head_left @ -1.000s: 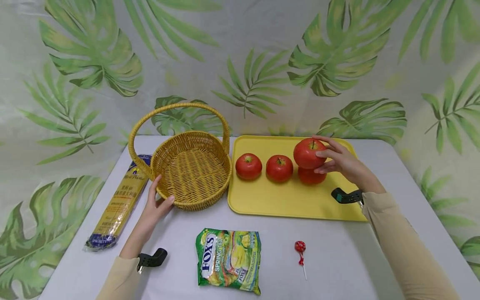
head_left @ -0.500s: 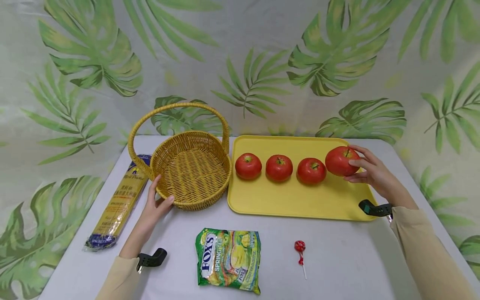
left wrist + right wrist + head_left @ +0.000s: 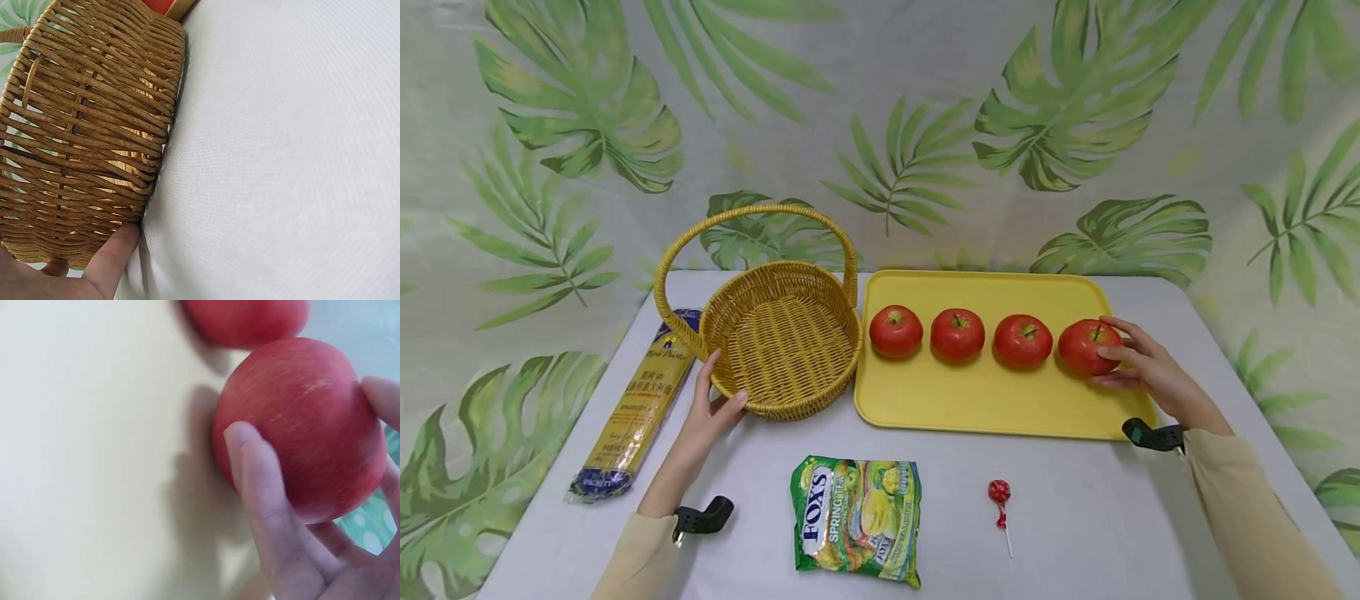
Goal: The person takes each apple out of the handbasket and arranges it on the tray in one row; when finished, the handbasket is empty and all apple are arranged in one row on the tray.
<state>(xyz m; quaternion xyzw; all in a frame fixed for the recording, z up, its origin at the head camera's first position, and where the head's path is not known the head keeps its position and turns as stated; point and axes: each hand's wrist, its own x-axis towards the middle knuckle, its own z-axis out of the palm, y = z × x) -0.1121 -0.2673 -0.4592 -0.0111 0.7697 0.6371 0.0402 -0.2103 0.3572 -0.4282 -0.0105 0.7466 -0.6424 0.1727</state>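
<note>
My right hand [image 3: 1150, 367] grips a red apple [image 3: 1086, 347] at the right end of a yellow tray [image 3: 955, 408]. In the right wrist view, fingers and thumb spread around this apple [image 3: 306, 431], which sits close over the tray surface. Three more red apples, a left one [image 3: 896, 332], a middle one [image 3: 957, 335] and a right one [image 3: 1022, 340], line up beside it. My left hand [image 3: 703, 425] rests against the near left side of a bare wicker basket [image 3: 782, 400], thumb and fingers spread along its outer wall [image 3: 87, 131].
A spaghetti pack [image 3: 643, 400] lies slantwise left of the basket, partly behind the left hand's side. A green Fox's candy bag [image 3: 857, 521] lies in front. To its right is a red lollipop [image 3: 1000, 500]. Leaf-patterned cloth [image 3: 895, 167] hangs behind the white table [image 3: 1075, 517].
My right hand has carried the apple rightward from above the third apple, then lowered it toward the tray's right end. The left hand and basket have stayed in place.
</note>
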